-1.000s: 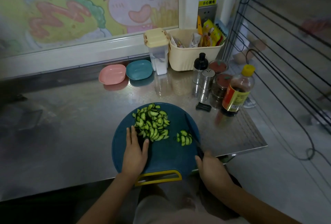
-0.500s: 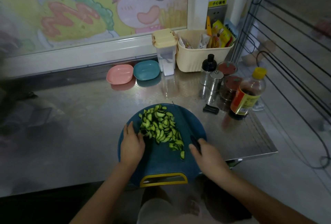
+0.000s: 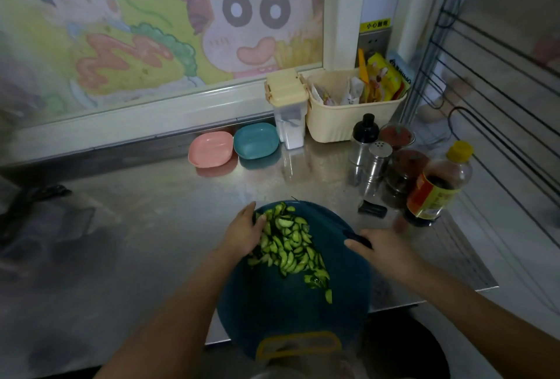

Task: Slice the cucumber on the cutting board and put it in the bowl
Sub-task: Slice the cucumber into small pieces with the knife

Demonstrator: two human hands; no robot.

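Note:
A pile of green cucumber slices (image 3: 288, 245) lies on the round blue cutting board (image 3: 291, 315), which has a yellow handle at its near edge. My left hand (image 3: 244, 231) rests against the left side of the pile, its fingers touching the slices. At the board's right rim, my right hand (image 3: 386, 250) grips the dark handle of a knife (image 3: 357, 238); I cannot make out the blade. A few slices trail toward the near right of the pile. A pink bowl (image 3: 210, 149) and a teal bowl (image 3: 256, 140) stand empty at the back of the steel counter.
A sauce bottle (image 3: 436, 189), shakers (image 3: 377, 157) and jars stand at the right. A cream basket (image 3: 348, 116) and a seasoning box (image 3: 288, 106) sit against the back wall. A small dark object (image 3: 372, 209) lies beside the board. The counter's edge (image 3: 424, 301) runs at the near right.
The small separate group of slices has been pushed into the main pile. My left hand moved up along the pile's left side, and my right hand shifted right to the board's rim.

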